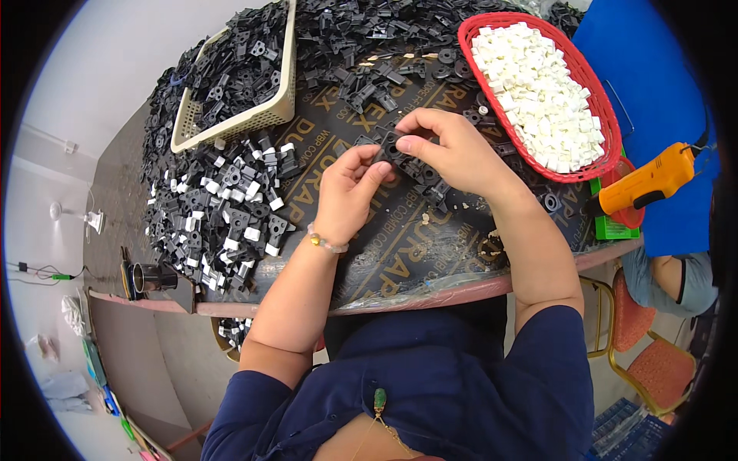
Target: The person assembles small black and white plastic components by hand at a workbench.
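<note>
Both hands meet over the middle of the dark printed board. A small black plastic part [390,149] is pinched between them. My left hand [347,190], with a beaded bracelet at its wrist, grips the part from the left, fingers closed. My right hand [453,150] holds it from the right with thumb and bent forefinger. The fingers cover much of the part. Under and beside the right hand lie several loose black parts [430,183]. To the left spreads a heap of black parts fitted with white blocks [231,203].
A cream basket [244,115] of black parts stands at far left, before a large black pile [369,31]. At right sits a red basket [601,115] full of white blocks. An orange power tool [649,180] lies near the right edge. A dark mug [154,277] stands at left.
</note>
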`<state>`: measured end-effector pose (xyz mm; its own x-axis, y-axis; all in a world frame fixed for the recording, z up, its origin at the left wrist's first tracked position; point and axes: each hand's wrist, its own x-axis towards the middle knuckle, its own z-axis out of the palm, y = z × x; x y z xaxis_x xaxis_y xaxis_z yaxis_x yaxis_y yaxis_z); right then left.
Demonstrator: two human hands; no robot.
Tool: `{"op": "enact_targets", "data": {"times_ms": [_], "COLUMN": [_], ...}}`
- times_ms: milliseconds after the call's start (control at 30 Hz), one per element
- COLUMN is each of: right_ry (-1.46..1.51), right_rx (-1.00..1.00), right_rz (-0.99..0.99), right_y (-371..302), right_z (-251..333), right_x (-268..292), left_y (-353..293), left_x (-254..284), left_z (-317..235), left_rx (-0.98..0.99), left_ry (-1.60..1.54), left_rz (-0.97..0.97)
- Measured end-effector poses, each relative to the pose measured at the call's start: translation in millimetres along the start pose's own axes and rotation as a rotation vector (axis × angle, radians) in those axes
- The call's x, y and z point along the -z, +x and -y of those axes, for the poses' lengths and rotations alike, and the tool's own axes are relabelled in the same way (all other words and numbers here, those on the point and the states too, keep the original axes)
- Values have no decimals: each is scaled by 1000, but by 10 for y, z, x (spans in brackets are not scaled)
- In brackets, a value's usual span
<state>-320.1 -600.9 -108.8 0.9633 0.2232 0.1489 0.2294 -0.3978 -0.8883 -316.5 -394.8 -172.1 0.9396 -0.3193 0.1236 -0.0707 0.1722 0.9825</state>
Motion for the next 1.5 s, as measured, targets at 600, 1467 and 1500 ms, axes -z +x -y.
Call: {"op": "enact_targets", "data": {"times_ms": [600,1467,1500], "right_ry": [-1044,641,641], "right_rx": [-449,-122,-122], "right_rz": [-285,28,29], "right_y": [-189,75,71], "right_z": [-643,-202,-197], "right_x": [1220,-332,-336], "left_y": [35,48,46], "left_x": [34,12,11], "left_z": [-137,-76,-86], "left_rx": [142,-208,-208], "left_ry": [-519,-275,-275], "left_rz": [15,-151,-152]}}
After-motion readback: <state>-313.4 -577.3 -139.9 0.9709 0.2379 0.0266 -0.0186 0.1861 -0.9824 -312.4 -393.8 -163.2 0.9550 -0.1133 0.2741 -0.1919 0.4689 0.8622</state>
